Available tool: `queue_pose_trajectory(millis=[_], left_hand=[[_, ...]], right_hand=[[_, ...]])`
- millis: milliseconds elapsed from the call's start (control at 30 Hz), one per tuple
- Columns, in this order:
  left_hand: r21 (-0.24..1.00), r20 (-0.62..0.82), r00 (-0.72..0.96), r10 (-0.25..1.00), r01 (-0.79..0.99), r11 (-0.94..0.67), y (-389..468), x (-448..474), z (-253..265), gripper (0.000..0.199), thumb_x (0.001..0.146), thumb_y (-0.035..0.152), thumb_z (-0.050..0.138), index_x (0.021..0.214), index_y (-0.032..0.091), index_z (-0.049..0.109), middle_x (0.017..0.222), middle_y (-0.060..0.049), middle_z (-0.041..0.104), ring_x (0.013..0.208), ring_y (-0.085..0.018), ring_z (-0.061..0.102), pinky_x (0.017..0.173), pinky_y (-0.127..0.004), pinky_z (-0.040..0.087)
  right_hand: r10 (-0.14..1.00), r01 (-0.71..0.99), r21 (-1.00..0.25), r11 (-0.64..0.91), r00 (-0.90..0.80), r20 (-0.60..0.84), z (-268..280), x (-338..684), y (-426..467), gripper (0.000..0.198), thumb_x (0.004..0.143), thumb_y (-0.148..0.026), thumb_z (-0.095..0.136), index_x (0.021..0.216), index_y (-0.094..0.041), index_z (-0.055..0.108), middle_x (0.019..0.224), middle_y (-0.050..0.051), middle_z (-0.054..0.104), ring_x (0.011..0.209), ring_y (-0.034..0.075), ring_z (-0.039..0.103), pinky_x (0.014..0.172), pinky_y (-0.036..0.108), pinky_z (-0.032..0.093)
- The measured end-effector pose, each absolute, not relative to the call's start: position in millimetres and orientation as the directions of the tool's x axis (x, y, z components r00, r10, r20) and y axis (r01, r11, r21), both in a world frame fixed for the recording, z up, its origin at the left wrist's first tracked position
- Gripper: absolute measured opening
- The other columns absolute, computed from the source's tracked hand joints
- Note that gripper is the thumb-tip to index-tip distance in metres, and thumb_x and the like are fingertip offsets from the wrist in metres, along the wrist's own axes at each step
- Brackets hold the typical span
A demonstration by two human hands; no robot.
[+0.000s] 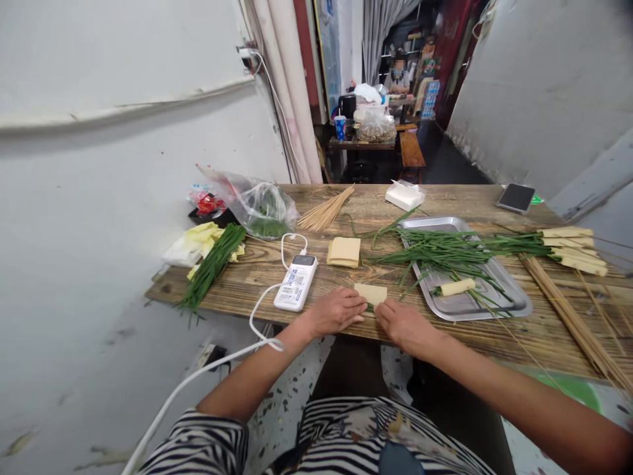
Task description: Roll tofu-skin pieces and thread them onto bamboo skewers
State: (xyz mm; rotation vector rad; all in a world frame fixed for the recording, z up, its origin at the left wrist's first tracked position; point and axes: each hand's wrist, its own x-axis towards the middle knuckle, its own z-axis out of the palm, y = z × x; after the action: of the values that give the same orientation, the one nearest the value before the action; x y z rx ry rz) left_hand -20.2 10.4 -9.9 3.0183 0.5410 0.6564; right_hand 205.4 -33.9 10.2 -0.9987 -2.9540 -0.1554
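A pale yellow tofu-skin sheet [372,291] lies at the table's near edge, with a bit of green chive [370,307] showing along its near side. My left hand [340,310] has its fingers bent over the sheet's near left corner. On the opposite corner, my right hand [403,322] pinches with thumb and fingers. My fingertips hide most of the sheet's near edge. Just beyond it sits a stack of square tofu-skin sheets [344,252]. To the right, one rolled tofu skin [457,287] with chives inside rests on a metal tray [519,305].
Long chives [450,251] spread across the tray. Skewered rolls [573,247] and bamboo skewers [558,303] lie at right, more skewers [326,208] at the back. A white power bank [295,284] with cable, a chive bundle [215,267], plastic bag [267,204] and phone [515,198] surround the work area.
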Motion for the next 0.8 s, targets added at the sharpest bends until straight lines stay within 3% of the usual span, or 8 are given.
queue_pose_trajectory(millis=[133,333,567,800], left_hand=[[0.075,0.409,0.842,0.352,0.354,-0.932,10,-19,-12,0.031,0.091,0.037,0.052,0.11,0.014,0.061,0.107,-0.011,0.066,0.103,-0.021,0.054,0.086,-0.034,0.045],[0.096,0.429,0.817,0.385,0.383,-0.919,9,-13,-18,0.021,0.095,0.025,0.046,0.102,0.014,0.062,0.099,-0.009,0.066,0.098,-0.018,0.057,0.084,-0.031,0.046],[0.104,0.495,0.786,0.37,0.37,-0.923,9,-10,-25,0.018,0.093,0.018,0.046,0.099,0.013,0.063,0.094,-0.009,0.067,0.094,-0.017,0.059,0.085,-0.032,0.049],[0.129,0.48,0.791,0.38,0.364,-0.922,6,-12,-17,0.021,0.092,0.029,0.051,0.102,0.014,0.061,0.095,-0.01,0.066,0.095,-0.019,0.059,0.087,-0.034,0.049]], right_hand=[[0.584,0.591,0.097,0.801,-0.807,0.087,7,207,-31,0.021,0.092,-0.01,0.041,0.094,-0.01,0.062,0.088,0.012,0.057,0.083,0.022,0.049,0.07,0.033,0.043],[0.595,0.62,0.045,0.784,-0.769,0.234,0,209,-31,0.023,0.096,-0.021,0.04,0.092,-0.012,0.06,0.083,0.009,0.056,0.081,0.02,0.049,0.071,0.032,0.042],[0.624,0.635,0.084,0.768,-0.772,0.121,3,206,-35,0.019,0.089,-0.01,0.045,0.097,-0.011,0.062,0.09,0.011,0.058,0.084,0.022,0.049,0.074,0.035,0.043],[0.655,0.653,-0.072,0.754,-0.738,0.165,7,208,-31,0.02,0.09,-0.008,0.041,0.094,-0.012,0.061,0.087,0.01,0.057,0.081,0.02,0.047,0.07,0.032,0.04]])
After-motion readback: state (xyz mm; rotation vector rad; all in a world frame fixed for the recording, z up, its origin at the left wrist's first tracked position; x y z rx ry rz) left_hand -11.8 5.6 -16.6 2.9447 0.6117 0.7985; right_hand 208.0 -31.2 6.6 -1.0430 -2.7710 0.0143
